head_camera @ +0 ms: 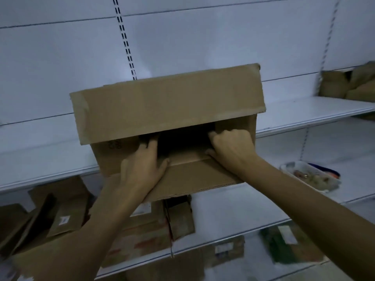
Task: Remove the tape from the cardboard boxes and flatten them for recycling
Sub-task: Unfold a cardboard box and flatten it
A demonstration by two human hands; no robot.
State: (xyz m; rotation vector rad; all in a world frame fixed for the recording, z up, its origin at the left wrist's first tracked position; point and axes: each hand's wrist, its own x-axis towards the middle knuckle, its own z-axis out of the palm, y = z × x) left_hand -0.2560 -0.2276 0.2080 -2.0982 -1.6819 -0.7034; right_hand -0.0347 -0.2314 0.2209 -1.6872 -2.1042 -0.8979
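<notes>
A brown cardboard box is held up in front of white shelving, its open end facing me with the top flap raised and the bottom flap folded down. My left hand grips the left inner flap, fingers curled into the dark opening. My right hand grips the right inner flap, its fingers bent over the flap's edge. I cannot make out any tape on the box in this dim, blurred frame.
White metal shelves run behind and below the box. Several cardboard boxes lie on the lower left shelf and more cardboard sits at the upper right. A clear plastic tray rests on a right-hand shelf.
</notes>
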